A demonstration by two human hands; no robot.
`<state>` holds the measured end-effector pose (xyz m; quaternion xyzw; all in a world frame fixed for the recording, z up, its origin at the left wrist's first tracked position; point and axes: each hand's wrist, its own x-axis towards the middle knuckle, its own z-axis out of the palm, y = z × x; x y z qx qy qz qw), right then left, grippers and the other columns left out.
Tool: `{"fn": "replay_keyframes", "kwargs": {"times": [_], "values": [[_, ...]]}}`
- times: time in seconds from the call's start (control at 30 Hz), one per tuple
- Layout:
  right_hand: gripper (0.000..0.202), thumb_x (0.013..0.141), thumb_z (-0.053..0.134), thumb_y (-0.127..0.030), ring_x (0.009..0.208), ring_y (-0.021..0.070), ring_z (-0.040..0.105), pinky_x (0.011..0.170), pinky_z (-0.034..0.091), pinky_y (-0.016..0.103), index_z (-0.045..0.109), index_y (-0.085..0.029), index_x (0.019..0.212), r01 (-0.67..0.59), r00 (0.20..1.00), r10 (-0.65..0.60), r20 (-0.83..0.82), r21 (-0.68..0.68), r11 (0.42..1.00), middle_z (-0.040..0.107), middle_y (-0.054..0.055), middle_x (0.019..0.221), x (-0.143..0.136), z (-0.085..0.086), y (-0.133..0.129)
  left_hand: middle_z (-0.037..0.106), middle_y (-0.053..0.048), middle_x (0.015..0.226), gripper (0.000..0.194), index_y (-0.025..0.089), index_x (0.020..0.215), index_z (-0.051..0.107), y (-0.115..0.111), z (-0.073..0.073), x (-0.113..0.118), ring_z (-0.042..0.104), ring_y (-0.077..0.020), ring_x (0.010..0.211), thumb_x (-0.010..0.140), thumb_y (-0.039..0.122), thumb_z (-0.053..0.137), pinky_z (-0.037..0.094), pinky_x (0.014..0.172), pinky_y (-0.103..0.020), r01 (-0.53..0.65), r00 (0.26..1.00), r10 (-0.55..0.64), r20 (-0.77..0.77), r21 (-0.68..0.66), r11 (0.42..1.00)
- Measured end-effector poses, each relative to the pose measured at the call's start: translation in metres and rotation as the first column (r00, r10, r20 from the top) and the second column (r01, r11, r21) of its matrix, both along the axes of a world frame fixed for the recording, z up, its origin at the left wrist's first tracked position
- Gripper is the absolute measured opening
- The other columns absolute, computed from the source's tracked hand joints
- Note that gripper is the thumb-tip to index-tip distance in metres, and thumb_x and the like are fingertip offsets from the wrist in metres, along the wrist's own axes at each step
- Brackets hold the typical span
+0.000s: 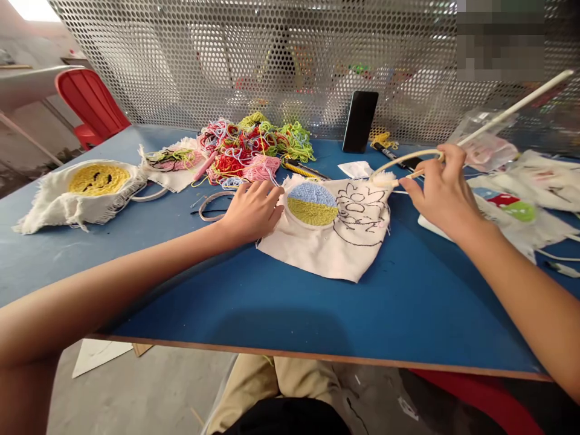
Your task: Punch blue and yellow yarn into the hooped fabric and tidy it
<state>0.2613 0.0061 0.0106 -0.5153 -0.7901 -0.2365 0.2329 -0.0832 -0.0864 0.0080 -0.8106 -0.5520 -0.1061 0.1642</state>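
Note:
A white cloth (326, 254) lies on the blue table in front of me, with a blue and yellow-green yarn circle (312, 205) and a black line drawing of a flower (360, 208) on it. On the cloth's left edge rests my left hand (256, 208), fingers bent and close together; whether they pinch the cloth is hidden. Past the cloth's upper right corner, my right hand (441, 184) holds a thin pale hoop (403, 158) between thumb and fingers. From that hand a long pale stick-like piece (521, 106) extends up to the right.
Tangled coloured yarn (254, 148) lies behind the cloth. A black phone (360, 122) leans against the perforated metal screen (181, 66). At left is a cloth with a yellow smiling face (98, 179); more cloths (512, 208) and a clear plastic bag (487, 145) are at right.

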Motion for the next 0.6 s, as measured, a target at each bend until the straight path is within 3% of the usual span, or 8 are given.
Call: {"fn": "replay_keyframes", "kwargs": {"times": [0.1,0.2,0.3,0.43,0.6], "values": [[0.040,0.082,0.045,-0.045,0.107,0.0409,0.050,0.082,0.044,0.046,0.050,-0.012,0.103,0.116,0.993,-0.116,0.003,-0.098,0.988,0.029,0.026,0.132,0.008,-0.006,0.004,0.058,-0.013,0.104,0.038,0.013,0.117,0.048,0.014,-0.003,-0.005,0.051,-0.0256,0.104,0.088,0.033,0.033,0.039,0.088,-0.040,-0.072,0.996,0.076,0.047,-0.086,0.994],[0.040,0.080,0.044,-0.052,0.098,0.0391,0.056,0.076,0.045,0.048,0.053,-0.017,0.097,0.161,0.987,-0.161,0.021,-0.264,0.951,0.031,0.023,0.133,0.014,-0.010,0.007,0.057,-0.013,0.112,0.040,0.014,0.117,0.049,0.029,-0.005,-0.009,0.047,-0.0264,0.110,0.084,0.033,0.041,0.036,0.094,-0.042,-0.085,0.965,0.131,0.227,-0.201,0.976],[0.046,0.081,0.038,-0.059,0.094,0.0395,0.057,0.076,0.041,0.057,0.057,-0.019,0.093,0.164,0.985,-0.169,0.017,-0.363,0.917,0.042,0.022,0.126,0.015,-0.013,0.006,0.060,-0.009,0.108,0.038,0.016,0.112,0.054,0.044,-0.005,-0.011,0.052,-0.0226,0.103,0.077,0.030,0.047,0.040,0.090,-0.036,-0.065,0.896,0.196,0.399,-0.319,0.945],[0.047,0.083,0.038,-0.055,0.102,0.0433,0.052,0.083,0.034,0.063,0.055,-0.018,0.106,0.080,0.996,-0.086,-0.013,-0.246,0.966,0.046,0.024,0.122,0.006,-0.012,-0.001,0.064,-0.006,0.092,0.035,0.015,0.107,0.058,0.058,-0.003,-0.008,0.056,-0.0177,0.085,0.076,0.028,0.046,0.043,0.076,-0.029,-0.020,0.837,0.228,0.498,-0.388,0.921],[0.042,0.085,0.040,-0.043,0.112,0.0396,0.046,0.091,0.034,0.056,0.051,-0.015,0.115,-0.067,0.998,0.066,-0.011,-0.072,0.995,0.041,0.022,0.129,-0.017,-0.001,-0.013,0.062,-0.004,0.077,0.021,0.013,0.084,0.064,0.068,-0.003,0.000,0.054,-0.0153,0.074,0.074,0.022,0.048,0.041,0.070,-0.027,0.079,0.707,0.279,0.650,-0.464,0.882]]}}
